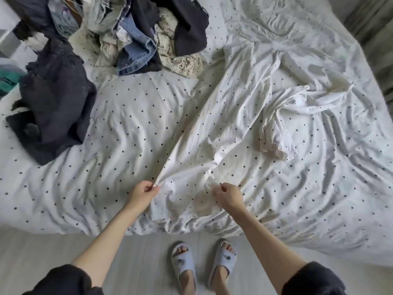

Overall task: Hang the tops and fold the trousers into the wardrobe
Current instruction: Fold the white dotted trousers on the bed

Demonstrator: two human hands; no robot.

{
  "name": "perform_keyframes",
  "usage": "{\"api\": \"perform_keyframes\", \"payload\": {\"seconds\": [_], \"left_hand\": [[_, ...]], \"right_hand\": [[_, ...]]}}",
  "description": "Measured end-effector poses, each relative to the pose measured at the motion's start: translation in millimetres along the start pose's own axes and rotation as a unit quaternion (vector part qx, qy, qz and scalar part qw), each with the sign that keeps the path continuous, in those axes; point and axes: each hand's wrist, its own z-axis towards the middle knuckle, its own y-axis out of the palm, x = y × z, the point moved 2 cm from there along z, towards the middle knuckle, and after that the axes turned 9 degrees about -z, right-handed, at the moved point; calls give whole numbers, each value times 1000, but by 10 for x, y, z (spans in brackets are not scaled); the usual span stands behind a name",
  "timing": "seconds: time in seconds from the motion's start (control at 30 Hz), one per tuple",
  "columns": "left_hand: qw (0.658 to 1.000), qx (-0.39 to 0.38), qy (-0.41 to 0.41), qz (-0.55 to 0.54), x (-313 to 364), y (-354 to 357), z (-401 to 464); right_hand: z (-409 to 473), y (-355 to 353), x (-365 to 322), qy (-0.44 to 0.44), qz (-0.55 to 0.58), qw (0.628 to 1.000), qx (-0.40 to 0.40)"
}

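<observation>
- While spread across the middle of the bed [85,188], white dotted garment [223,128] lying rumpled, near edge drawn toward the foot of the bed, one short sleeve [274,143] flopped out to the right; apparently a top or a dress, cannot tell which.
- Near edge pinched at two points: left hand [141,193] gripping the left corner between thumb and curled fingers, right hand [228,195] closed on a gathered fold just beside it.
- Both forearms reaching forward and down from dark sleeves, wrists slightly bent, hands near each other.
- Risk: same dotted white print on garment and bed cover, so easy to pinch the cover along with the cloth and drag bedding when lifting.
- Risk: grips narrow and close together, so far end likely to trail, twist or catch if raised fast; sleeve may fold under and crease.
- Risk: hem hanging over the bed edge could slide down to the floor [127,252] if one pinch slips.
- Further out: heap of mixed clothes [138,39] at the head of the bed, denim and dark pieces among them, well apart from the hands.
- Dark garment [57,103] lying at the left edge of the bed.
- Slippered feet [202,267] on pale floor just below the bed.
- Wardrobe and hangers not in view.
</observation>
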Motion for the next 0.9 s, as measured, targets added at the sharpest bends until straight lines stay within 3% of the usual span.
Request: {"api": "perform_keyframes", "payload": {"seconds": [0.23,0.37,0.5,0.67,0.8,0.9], "left_hand": [[995,-82,-45,-31,-137,286,-463],[991,-130,-27,0,-127,388,-696],[993,-119,-25,14,-275,319,-776],[996,-64,-66,19,-331,361,-707],[989,-68,-102,81,-307,528,-606],[988,-49,-70,127,-236,689,-592]], "right_hand": [[-699,-349,817,82,50,995,18],[-1064,-493,1229,96,77,992,41],[-1210,-506,1486,106,119,987,15],[-1124,-437,1411,88,83,992,-28],[-1006,-421,1479,112,49,991,-55],[-901,-481,1518,118,16,990,-73]]}}
